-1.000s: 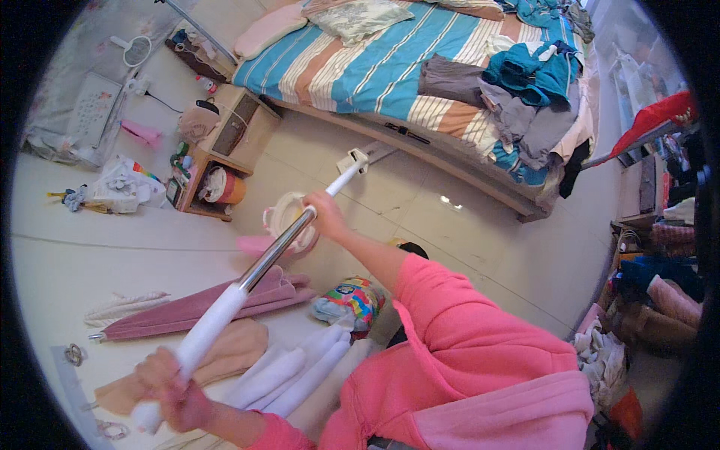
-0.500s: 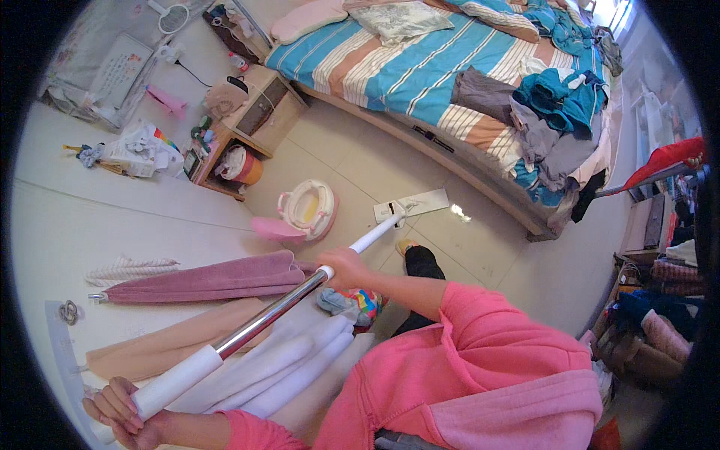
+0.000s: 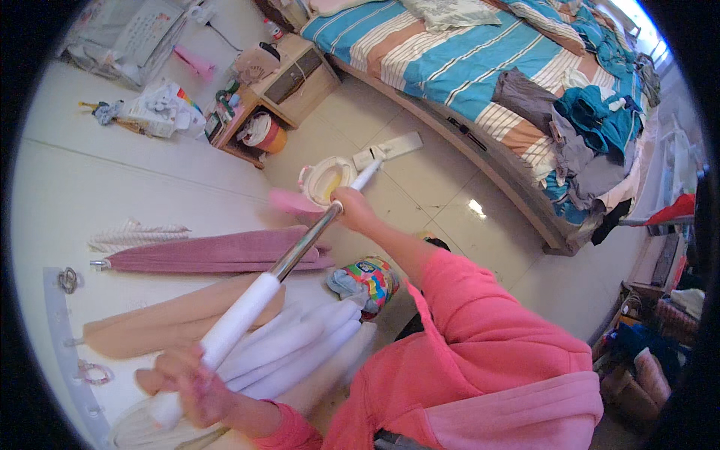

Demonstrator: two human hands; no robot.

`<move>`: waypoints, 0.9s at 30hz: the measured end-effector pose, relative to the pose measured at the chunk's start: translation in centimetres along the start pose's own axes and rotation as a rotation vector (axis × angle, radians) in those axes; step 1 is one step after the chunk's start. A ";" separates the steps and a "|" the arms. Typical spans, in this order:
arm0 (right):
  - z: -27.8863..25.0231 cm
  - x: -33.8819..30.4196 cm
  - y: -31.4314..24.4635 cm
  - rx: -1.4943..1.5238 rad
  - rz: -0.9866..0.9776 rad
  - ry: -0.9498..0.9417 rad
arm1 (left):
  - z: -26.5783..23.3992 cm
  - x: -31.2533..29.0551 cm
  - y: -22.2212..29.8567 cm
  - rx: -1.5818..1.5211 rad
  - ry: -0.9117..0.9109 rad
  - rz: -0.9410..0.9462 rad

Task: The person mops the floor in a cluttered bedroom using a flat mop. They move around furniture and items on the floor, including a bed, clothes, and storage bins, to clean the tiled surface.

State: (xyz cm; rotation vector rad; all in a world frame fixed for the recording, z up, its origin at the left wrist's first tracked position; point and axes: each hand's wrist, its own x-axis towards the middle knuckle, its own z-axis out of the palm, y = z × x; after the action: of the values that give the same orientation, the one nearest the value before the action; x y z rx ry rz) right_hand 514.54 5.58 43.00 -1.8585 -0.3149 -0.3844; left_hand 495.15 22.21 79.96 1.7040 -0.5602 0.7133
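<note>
I hold a long flat mop (image 3: 307, 241) slantwise, with a white grip, a shiny metal tube and a white lower pole. My right hand (image 3: 354, 210) is closed around the pole where metal meets white. At the grip's upper end, my left hand (image 3: 187, 384) curls against the white handle, its fingers blurred by motion. The flat white mop head (image 3: 401, 147) lies on the tiled floor beside the bed frame. Just left of it sits a white and pink child's potty (image 3: 306, 177), partly behind the pole and my right hand.
The bed (image 3: 420, 64) carries striped bedding and a heap of clothes (image 3: 592, 120). A wooden nightstand (image 3: 307, 71) and a bin (image 3: 266, 135) stand by the wall. Several towels (image 3: 217, 251) hang at left. A colourful bag (image 3: 373, 283) stands below them. Clothes pile at right (image 3: 637, 375).
The mop head has slid away from me and slightly left, nearer the potty. My right hand moved up the view with the pole; my left moved right and forward. The view has shifted.
</note>
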 end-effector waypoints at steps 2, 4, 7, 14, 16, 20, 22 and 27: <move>0.5 -3.3 -4.3 0.016 -0.074 0.044 | -3.3 0.6 3.7 -0.094 0.104 0.008; -1.4 -6.2 -8.5 0.017 -0.047 -0.053 | -5.1 1.9 6.0 -0.228 0.129 0.033; -0.6 -9.6 -11.7 0.127 -0.047 -0.168 | -8.3 2.8 9.9 -0.321 0.153 0.016; 1.9 -7.1 -14.6 0.203 -0.145 -0.176 | -9.4 3.7 11.2 -0.305 0.216 0.108; 4.1 -5.6 -14.1 0.254 -0.137 -0.328 | -10.0 3.7 11.2 -0.288 0.144 0.128; 6.6 -4.7 -11.5 0.263 -0.066 -0.567 | -9.0 2.9 9.7 -0.136 0.199 0.074; 6.4 -5.3 -11.9 0.264 -0.084 -0.543 | -9.3 2.4 9.8 -0.090 0.259 0.113; 3.4 -7.8 -12.4 0.207 -0.078 -0.531 | -12.9 1.2 10.3 -0.218 0.121 0.163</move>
State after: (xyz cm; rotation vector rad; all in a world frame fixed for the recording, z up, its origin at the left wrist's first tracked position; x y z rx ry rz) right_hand 502.86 12.43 49.54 -1.7228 -0.7586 0.0981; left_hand 486.64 32.24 89.98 1.4149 -0.6720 0.8335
